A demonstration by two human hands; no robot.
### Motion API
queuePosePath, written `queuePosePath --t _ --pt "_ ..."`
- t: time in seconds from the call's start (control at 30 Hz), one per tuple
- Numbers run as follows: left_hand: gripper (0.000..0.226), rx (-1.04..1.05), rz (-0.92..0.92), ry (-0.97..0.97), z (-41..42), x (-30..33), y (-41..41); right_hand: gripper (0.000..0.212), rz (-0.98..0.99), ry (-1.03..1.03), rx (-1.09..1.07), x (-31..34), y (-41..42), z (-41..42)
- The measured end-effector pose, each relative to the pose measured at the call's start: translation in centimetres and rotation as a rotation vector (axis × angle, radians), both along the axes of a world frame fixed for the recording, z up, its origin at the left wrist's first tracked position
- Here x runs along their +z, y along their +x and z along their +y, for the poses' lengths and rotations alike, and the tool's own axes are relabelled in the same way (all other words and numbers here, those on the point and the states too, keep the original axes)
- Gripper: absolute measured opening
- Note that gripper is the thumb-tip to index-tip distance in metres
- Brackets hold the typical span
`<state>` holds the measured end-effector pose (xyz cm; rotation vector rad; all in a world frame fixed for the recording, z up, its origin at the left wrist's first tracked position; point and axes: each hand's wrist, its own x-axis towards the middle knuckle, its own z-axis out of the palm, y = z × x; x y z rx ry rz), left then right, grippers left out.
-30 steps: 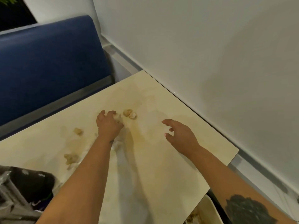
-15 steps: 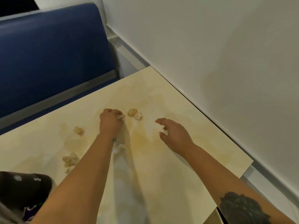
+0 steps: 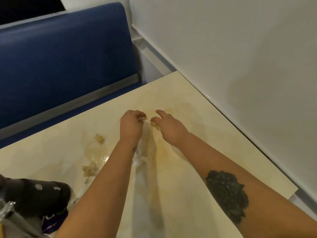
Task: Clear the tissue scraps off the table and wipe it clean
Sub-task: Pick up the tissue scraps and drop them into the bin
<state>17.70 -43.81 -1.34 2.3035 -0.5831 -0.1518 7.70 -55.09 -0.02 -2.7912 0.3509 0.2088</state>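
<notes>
The cream table (image 3: 214, 152) carries yellowish stains and scattered tissue scraps. My left hand (image 3: 131, 127) grips a crumpled scrap (image 3: 142, 118) in its curled fingers at mid-table. My right hand (image 3: 169, 127) is right beside it, thumb and fingers spread over another small scrap (image 3: 153, 124). I cannot tell whether it pinches that scrap. A scrap (image 3: 99, 138) lies to the left, a larger one (image 3: 89, 170) sits near a wet patch, and white tissue (image 3: 139, 159) shows under my left forearm.
A blue padded bench back (image 3: 65, 62) stands beyond the table's far edge. A white wall (image 3: 240, 57) runs along the right side. A black bag (image 3: 34, 193) and clutter sit at the table's near left corner.
My right hand has moved left, up beside my left hand, over the small scrap. My left hand has stayed on its scrap. The camera has shifted.
</notes>
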Motion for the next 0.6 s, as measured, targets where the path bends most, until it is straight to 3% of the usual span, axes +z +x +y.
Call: queuePosePath --t 0.13,0.3,0.6 --pt "0.019 0.01 0.003 -0.042 0.0 0.9 0.1 0.046 0.127 -0.124 0.102 -1.0 2.0 0.3" --pt "0.019 0.025 0.016 -0.067 -0.1 1.4 0.1 0.027 0.049 -0.176 0.097 -1.5 2.0 0.3" --pt "0.018 0.003 0.037 -0.081 0.1 1.9 -1.2 0.03 -0.181 0.155 -0.227 -0.7 -0.7 -1.4"
